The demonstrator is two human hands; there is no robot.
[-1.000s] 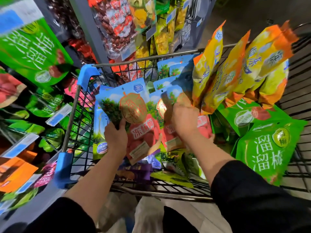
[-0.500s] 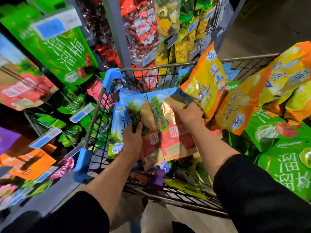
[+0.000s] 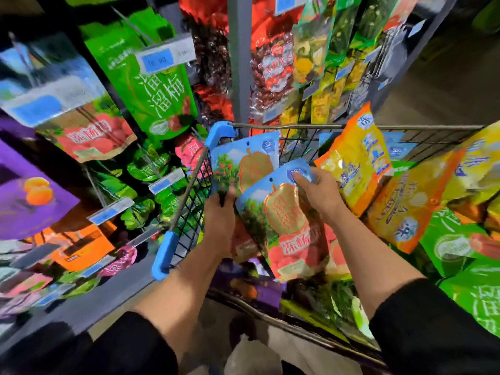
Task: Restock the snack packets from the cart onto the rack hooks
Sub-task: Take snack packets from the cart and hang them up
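Both hands over wire cart [image 3: 305,136]. Left hand [image 3: 220,212], grip curled round lower part of rear blue-and-red snack packet [image 3: 243,163]. Right hand [image 3: 318,192] pinches top corner of front packet [image 3: 286,223], tilted, overlapping the rear one. Orange-yellow packets [image 3: 357,158] just right; rack [image 3: 162,85] of hanging packets left.

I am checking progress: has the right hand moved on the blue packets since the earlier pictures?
Yes. The right hand has gone from the packets' middle up to the front packet's top corner.
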